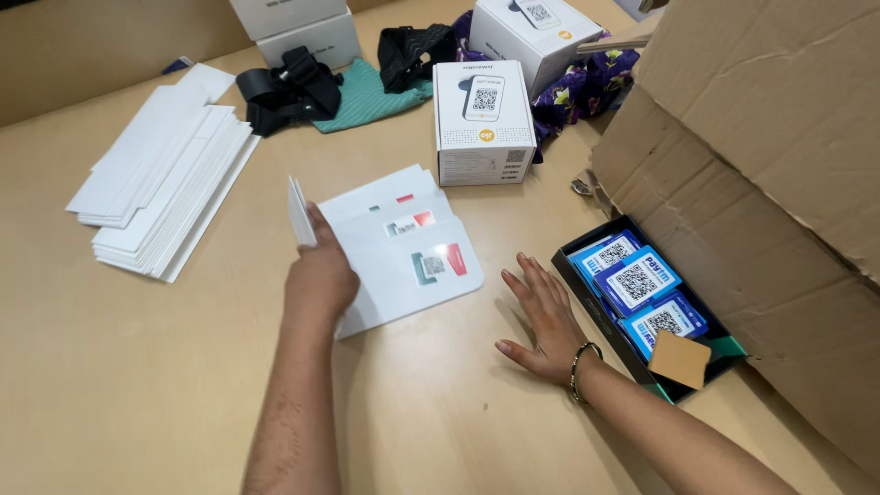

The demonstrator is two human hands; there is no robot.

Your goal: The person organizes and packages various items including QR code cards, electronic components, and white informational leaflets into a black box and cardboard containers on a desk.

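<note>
- White card sheets (403, 252) lie fanned on the table (137, 367), under and right of the left hand (319, 280).
- Left fingers pinch one upright sheet (299, 213).
- Right hand (543, 316) rests flat, fingers spread, gripping nothing.

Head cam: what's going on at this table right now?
A person works at a wooden table. The left hand holds a white card upright at the edge of a fanned set of white cards with small coloured stickers. The right hand lies flat and open on the table, beside a dark tray of blue code cards tucked against a large cardboard box. A stack of white sleeves sits to the left, and a white product box stands behind.
</note>
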